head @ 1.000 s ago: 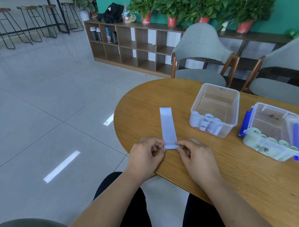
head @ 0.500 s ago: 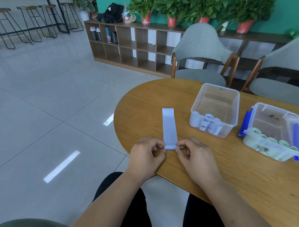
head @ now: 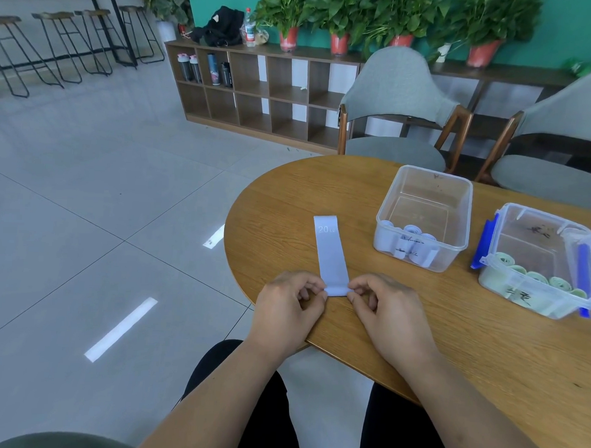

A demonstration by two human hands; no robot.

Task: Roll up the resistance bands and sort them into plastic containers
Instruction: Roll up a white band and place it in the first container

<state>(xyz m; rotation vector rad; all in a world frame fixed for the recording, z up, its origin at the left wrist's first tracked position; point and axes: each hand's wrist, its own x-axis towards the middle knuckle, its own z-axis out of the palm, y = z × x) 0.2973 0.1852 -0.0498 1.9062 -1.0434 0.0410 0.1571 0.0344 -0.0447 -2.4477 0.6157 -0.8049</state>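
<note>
A pale blue resistance band point(head: 330, 252) marked "20" lies flat on the wooden table point(head: 452, 332), its near end curled into a small roll. My left hand point(head: 289, 306) pinches the left side of that roll and my right hand point(head: 385, 309) pinches the right side. Beyond them, to the right, a clear plastic container point(head: 427, 195) holds several rolled pale blue bands. Further right, a second clear container point(head: 536, 264) with blue clips holds several rolled green bands.
Two grey chairs point(head: 398, 126) stand behind the table. A low wooden shelf point(head: 266, 90) with bottles and potted plants runs along the back wall. Bar stools point(head: 58, 44) stand at the far left. The table's rounded edge is just left of my hands.
The band's far end has drawn slightly nearer as the near end rolls up a little more between my fingers. Both hands stay in the same place.
</note>
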